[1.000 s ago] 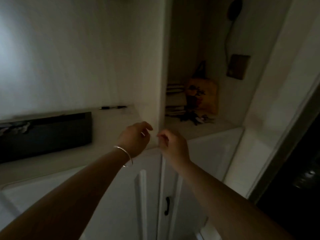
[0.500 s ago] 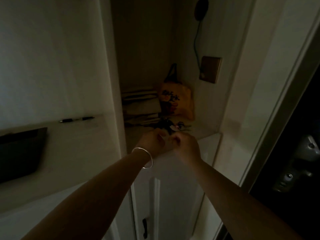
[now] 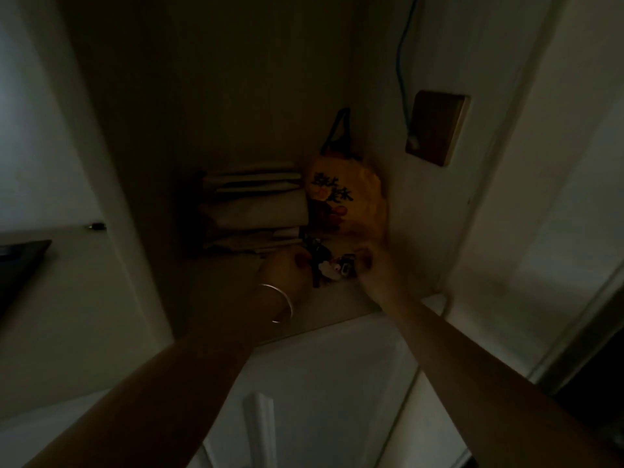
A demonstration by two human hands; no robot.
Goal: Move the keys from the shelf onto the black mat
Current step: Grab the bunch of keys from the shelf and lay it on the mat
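Note:
A dark bunch of keys with pale tags lies on the shelf of a dim alcove. My left hand, a bangle on its wrist, touches the bunch from the left with curled fingers. From the right, my right hand closes its fingertips against the bunch. Whether either hand grips the keys is too dark to tell. A corner of the black mat shows at the far left on the counter.
An orange printed bag leans in the alcove's back right corner. Folded pale items are stacked behind the keys. A wooden wall plate with a blue cable hangs at right. A pen lies on the left counter.
Both hands have reached forward into the alcove and now flank the keys. The view has swung right, pushing the black mat to the frame's left edge.

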